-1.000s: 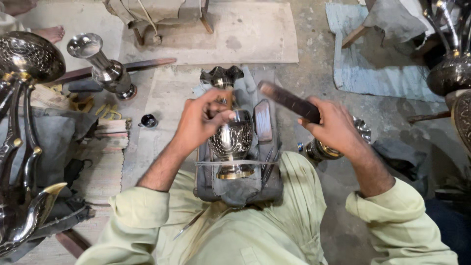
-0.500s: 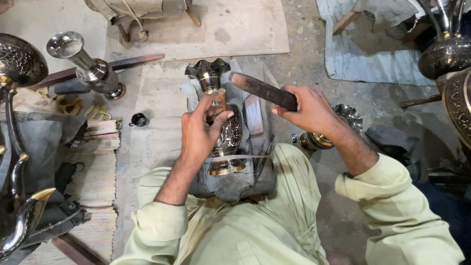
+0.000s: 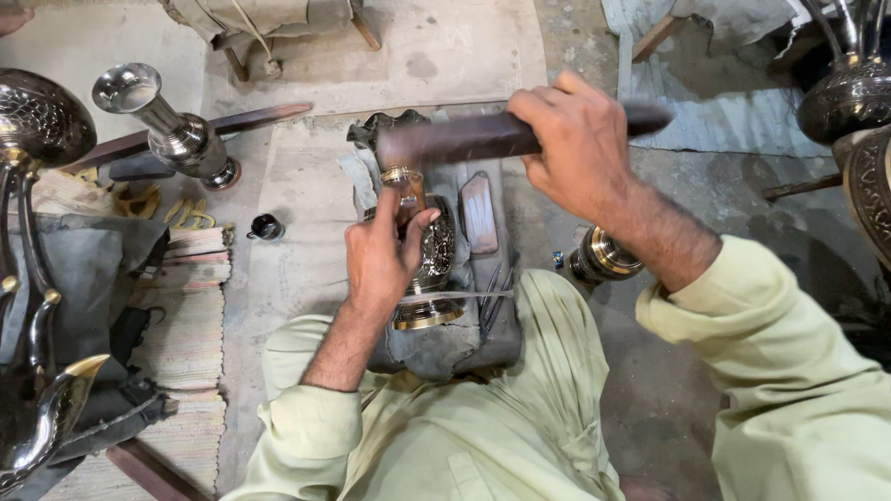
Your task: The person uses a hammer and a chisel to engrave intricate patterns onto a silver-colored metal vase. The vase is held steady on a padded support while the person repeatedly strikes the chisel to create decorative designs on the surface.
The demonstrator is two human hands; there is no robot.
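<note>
While lying on a grey padded block (image 3: 436, 348) in the lap, the engraved metal vase (image 3: 429, 269) is gripped by the left hand (image 3: 380, 264), fingers wrapped. Right hand (image 3: 575, 153) is fisted around a blurred dark flat bar (image 3: 464, 141) above it. Thin tools (image 3: 492, 292) beside; silver trumpet vase (image 3: 167, 125) left.

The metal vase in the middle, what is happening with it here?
A person seated on the floor works on an engraved metal vase lying on a grey padded rest in front of them. The left hand steadies the vase and seems to hold something thin against it. The right hand grips a dark flat bar, raised above the vase and blurred. More metal vessels stand around.
</note>
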